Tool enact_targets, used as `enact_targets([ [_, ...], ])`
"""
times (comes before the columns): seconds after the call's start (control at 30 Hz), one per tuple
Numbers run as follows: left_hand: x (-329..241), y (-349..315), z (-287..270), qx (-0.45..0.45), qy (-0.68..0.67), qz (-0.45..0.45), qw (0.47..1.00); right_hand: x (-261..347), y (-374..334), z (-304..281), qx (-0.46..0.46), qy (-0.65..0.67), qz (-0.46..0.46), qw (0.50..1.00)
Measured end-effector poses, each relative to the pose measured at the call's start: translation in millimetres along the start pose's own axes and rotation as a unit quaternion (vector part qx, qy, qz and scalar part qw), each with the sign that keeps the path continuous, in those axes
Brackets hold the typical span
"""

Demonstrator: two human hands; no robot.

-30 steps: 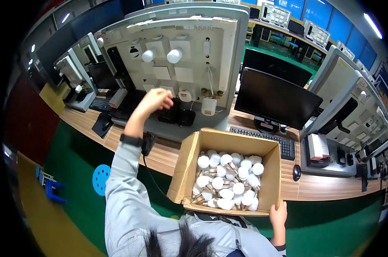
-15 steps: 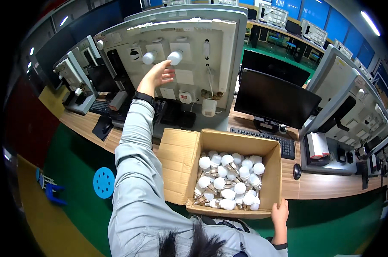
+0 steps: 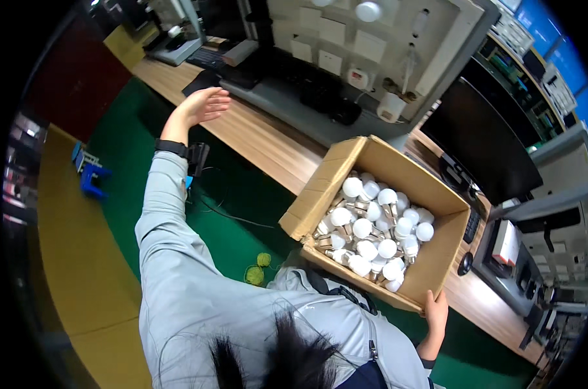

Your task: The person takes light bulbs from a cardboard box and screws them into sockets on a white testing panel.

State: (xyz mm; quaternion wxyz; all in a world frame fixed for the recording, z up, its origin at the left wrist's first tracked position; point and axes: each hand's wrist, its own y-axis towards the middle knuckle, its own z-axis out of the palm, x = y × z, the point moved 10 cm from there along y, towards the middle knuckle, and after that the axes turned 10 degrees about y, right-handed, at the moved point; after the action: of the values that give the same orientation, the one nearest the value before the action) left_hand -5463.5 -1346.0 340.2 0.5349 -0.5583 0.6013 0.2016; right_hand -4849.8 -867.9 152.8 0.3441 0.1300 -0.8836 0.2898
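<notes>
My left hand is stretched out over the desk's front edge at the left, fingers extended, with nothing in it. My right hand grips the near right corner of an open cardboard box, thumb on the rim and the other fingers mostly hidden. The box sits tilted at the desk's edge, close to my body. Inside lie many white light bulbs with metal screw bases, piled loosely. Another white bulb is mounted on the upright pale panel behind, with part of a second beside it at the frame's top.
A black monitor and a mouse are right of the box. Black equipment stands under the panel. Yellow-green balls and a thin dark cable show low down near my left arm, over the green floor.
My left hand has left the bulb on the panel and swung down to the left. The view has turned and dropped, so the box looks rotated. My right hand still grips the box.
</notes>
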Motion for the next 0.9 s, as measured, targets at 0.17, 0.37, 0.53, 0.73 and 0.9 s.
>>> enact_targets([
  [0.17,7,-27,-80,-0.114,0.001,-0.003,0.994,5,5,3,-0.096,-0.105,-0.053,0.988],
  [0.37,-72,15,-53,-0.071,0.076,0.067,0.992,-1,2,2,-0.149,-0.139,-0.047,0.978],
  [0.53,-180,47,-2,-0.014,0.141,0.128,0.982,4,-1,2,-0.181,-0.144,-0.043,0.972],
  [0.73,-282,73,138,0.092,0.184,0.202,0.958,9,-16,0,-0.215,-0.125,-0.026,0.968],
  [0.9,-270,90,239,0.206,-0.054,0.107,0.971,7,-17,0,-0.221,-0.121,0.013,0.968],
])
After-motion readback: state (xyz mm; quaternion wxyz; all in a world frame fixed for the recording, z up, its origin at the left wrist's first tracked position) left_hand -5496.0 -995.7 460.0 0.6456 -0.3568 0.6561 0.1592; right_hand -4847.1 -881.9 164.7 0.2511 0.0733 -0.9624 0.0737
